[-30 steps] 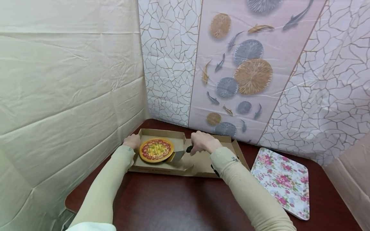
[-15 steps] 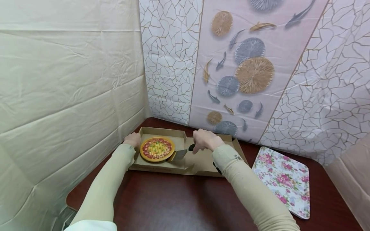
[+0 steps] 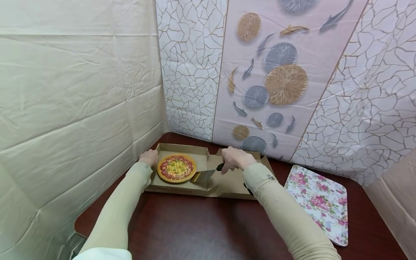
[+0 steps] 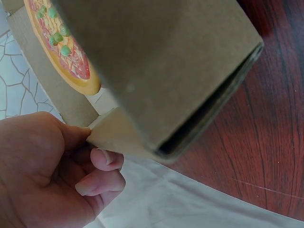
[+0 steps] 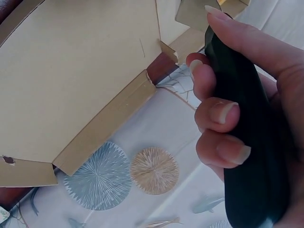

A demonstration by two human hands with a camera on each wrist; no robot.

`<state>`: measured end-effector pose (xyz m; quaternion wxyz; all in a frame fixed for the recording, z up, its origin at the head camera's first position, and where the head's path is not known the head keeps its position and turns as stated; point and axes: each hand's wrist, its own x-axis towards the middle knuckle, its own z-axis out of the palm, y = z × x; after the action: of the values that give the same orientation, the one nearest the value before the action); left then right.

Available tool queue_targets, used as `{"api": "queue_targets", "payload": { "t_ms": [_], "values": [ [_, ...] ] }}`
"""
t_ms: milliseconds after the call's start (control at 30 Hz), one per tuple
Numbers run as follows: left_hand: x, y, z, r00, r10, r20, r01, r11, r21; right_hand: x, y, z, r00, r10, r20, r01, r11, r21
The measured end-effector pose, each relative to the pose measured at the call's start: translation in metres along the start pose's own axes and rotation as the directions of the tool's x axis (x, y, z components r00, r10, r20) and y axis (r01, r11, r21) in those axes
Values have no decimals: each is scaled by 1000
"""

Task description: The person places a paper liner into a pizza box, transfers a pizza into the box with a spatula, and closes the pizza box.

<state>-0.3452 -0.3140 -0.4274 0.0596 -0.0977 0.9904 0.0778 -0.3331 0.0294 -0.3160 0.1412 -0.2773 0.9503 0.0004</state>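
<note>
A round pizza with a yellow crust lies in the left half of an opened cardboard pizza box. My left hand holds the box's left wall; in the left wrist view, the thumb and fingers pinch the cardboard edge. In my right hand is a pizza server, its dark handle wrapped by the fingers. Its metal blade slants down to the left, over the box's middle fold, with the tip close beside the pizza's right edge. A gold-coloured patch shows at that tip.
The box lid lies folded out to the right, under my right hand. A floral tray lies farther right on the dark red wooden table. Cloth-covered walls stand close behind and to the left.
My right hand has moved a little to the right with the pizza server, drawing its blade back from the pizza's edge. The left hand, box and pizza stay in place.
</note>
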Motion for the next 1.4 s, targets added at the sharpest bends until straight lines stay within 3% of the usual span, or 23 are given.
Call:
{"api": "queue_targets", "payload": {
  "t_ms": [900,1400],
  "values": [
    [2,0,0,1000,1,0,-1,1000,3,-1,-9,4,999,-32,-25,32,999,1],
    [4,0,1,1000,-4,-6,4,1000,7,-3,14,10,999,-13,-47,14,1000,23]
  ]
}}
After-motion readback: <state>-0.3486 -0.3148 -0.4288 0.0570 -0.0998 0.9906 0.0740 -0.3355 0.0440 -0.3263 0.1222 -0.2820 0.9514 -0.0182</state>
